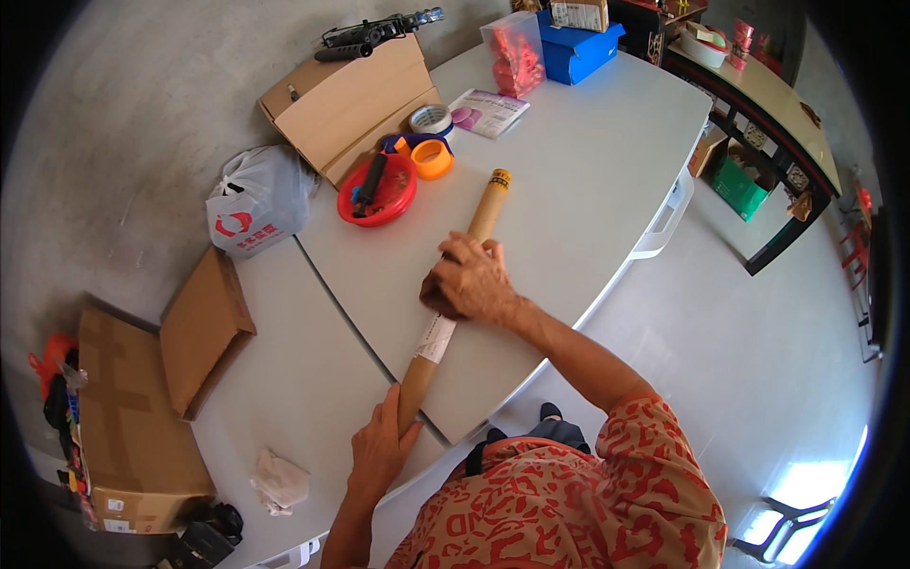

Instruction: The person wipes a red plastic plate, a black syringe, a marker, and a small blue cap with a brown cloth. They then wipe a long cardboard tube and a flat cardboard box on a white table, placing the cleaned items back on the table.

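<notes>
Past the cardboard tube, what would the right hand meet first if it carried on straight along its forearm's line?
Probably the red tray, ahead and to the left on the table; the right hand's height is unclear, so it might clear it.

Desk (578, 180): pale grey, made up of two tops split by a dark gap (334, 296). Far side is loaded with a blue box (580, 55), a clear container (513, 59) of red items set just beside it, and a printed leaflet (488, 113) laid flat. Next to these, an open cardboard box (355, 95) is parked, with a red dish (396, 197) placed in front. Left top: a white plastic bag (254, 207) is stood near the gap's far end; a crumpled pale cloth (280, 481) is dropped near the front edge; a large carton (147, 427) is stationed at the left end.
</notes>
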